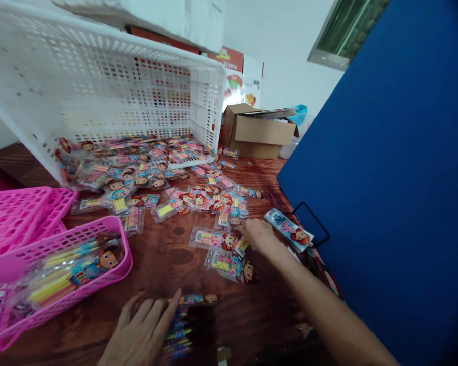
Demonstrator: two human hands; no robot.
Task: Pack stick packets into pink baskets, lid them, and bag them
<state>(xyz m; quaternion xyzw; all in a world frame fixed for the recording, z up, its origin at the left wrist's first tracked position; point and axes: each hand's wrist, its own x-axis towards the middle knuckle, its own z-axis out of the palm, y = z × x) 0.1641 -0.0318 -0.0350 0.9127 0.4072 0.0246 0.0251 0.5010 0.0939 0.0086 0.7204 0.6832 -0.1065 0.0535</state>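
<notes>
My left hand (143,330) lies near the bottom edge, fingers stretched flat beside and partly over a stack of candy packets (183,325) printed with a cartoon face. My right hand (257,236) reaches forward to the loose packets (213,239) spread on the wooden table (164,259); its fingertips touch a packet (238,244), and the fingers are curled and mostly hidden. A thicker packet (290,231) lies just right of that hand.
A tipped white basket (99,81) spills many packets (145,168) at the back. A pink basket (61,274) with packets stands at left, another pink basket (19,213) behind it. A cardboard box (257,132) sits at the back. A blue board (389,168) fills the right.
</notes>
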